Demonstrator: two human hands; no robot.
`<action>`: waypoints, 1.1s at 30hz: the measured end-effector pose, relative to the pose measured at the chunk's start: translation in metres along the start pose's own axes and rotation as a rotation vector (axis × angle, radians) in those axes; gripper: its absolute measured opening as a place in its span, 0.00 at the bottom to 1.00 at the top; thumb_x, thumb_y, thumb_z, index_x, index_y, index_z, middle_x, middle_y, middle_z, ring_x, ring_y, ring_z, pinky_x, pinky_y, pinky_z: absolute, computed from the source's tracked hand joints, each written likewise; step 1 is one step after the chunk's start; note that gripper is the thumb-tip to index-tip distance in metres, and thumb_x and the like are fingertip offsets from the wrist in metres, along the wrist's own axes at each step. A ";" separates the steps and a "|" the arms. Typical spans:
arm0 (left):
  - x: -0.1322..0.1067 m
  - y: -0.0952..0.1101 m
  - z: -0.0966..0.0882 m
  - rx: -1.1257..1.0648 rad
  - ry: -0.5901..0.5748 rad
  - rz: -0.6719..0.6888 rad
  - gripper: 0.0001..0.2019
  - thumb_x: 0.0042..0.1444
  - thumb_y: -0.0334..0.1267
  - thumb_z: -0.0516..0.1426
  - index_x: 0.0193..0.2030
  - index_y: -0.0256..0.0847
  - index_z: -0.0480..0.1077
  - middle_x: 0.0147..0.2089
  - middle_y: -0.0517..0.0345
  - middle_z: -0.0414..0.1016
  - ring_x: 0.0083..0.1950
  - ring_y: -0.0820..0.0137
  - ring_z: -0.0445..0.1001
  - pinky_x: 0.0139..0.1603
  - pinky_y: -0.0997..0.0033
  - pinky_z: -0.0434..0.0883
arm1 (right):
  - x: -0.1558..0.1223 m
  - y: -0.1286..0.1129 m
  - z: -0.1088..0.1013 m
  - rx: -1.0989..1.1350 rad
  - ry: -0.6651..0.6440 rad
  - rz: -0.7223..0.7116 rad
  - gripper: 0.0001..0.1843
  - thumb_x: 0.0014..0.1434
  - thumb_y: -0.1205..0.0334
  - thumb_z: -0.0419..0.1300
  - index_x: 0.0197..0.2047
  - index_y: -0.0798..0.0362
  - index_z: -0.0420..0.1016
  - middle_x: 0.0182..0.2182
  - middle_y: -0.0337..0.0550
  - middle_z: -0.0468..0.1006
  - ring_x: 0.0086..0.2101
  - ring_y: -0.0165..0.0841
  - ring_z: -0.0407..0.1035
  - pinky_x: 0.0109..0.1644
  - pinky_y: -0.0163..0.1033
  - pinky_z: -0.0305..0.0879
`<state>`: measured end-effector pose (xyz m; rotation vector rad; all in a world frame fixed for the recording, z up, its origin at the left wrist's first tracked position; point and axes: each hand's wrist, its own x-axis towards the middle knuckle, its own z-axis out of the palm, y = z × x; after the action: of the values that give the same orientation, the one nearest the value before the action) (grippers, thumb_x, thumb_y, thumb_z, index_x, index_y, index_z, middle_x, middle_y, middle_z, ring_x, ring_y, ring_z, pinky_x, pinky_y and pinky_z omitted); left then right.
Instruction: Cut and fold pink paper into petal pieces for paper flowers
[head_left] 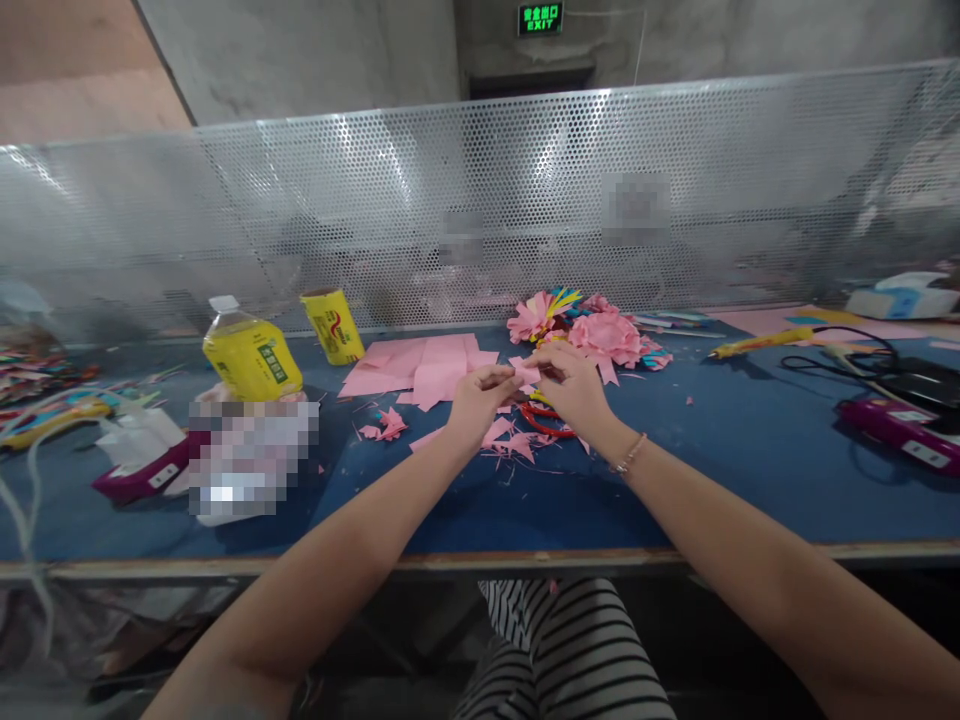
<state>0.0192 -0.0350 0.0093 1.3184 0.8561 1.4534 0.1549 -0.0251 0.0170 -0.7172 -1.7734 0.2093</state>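
Note:
Between my two hands, above the middle of the blue table, is a small piece of pink paper point(526, 372). My left hand point(484, 395) pinches its left end, and my right hand point(566, 378) pinches the other side. Just below my right hand lie scissors with red handles point(547, 422), partly hidden. Pink paper scraps point(514, 440) are scattered under the hands. Behind my left hand are flat pink paper sheets point(442, 368). Beyond my right hand sits a bunch of pink paper flowers point(604, 335) with yellow and blue strips.
At left stand a bottle of yellow liquid point(251, 355) and a yellow can-like tube point(334, 325). A purple power strip point(904, 435) and a yellow glue gun point(761, 343) with black cable lie at right. A perforated metal screen point(420, 220) borders the table's back.

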 end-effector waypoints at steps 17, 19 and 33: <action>-0.001 -0.002 0.000 -0.088 -0.051 0.099 0.13 0.39 0.38 0.60 0.33 0.34 0.70 0.29 0.56 0.73 0.30 0.73 0.71 0.37 0.65 0.70 | 0.000 -0.001 0.003 0.140 0.015 0.117 0.06 0.45 0.70 0.56 0.26 0.51 0.72 0.35 0.43 0.66 0.39 0.32 0.63 0.41 0.39 0.62; -0.001 -0.004 0.000 -0.104 -0.066 0.117 0.12 0.40 0.38 0.59 0.33 0.34 0.70 0.28 0.56 0.73 0.30 0.72 0.71 0.37 0.65 0.70 | 0.001 0.001 0.004 0.125 0.018 0.136 0.07 0.44 0.72 0.55 0.26 0.52 0.72 0.35 0.43 0.65 0.39 0.32 0.62 0.39 0.38 0.63; 0.001 -0.005 -0.001 -0.149 -0.010 0.113 0.10 0.39 0.37 0.60 0.30 0.34 0.71 0.27 0.58 0.72 0.29 0.75 0.70 0.37 0.69 0.69 | 0.003 0.008 0.004 0.165 -0.027 0.129 0.06 0.45 0.70 0.56 0.28 0.53 0.71 0.35 0.43 0.67 0.38 0.31 0.64 0.36 0.36 0.63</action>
<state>0.0189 -0.0320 0.0050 1.2772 0.6618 1.5657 0.1534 -0.0162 0.0138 -0.7121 -1.7138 0.4492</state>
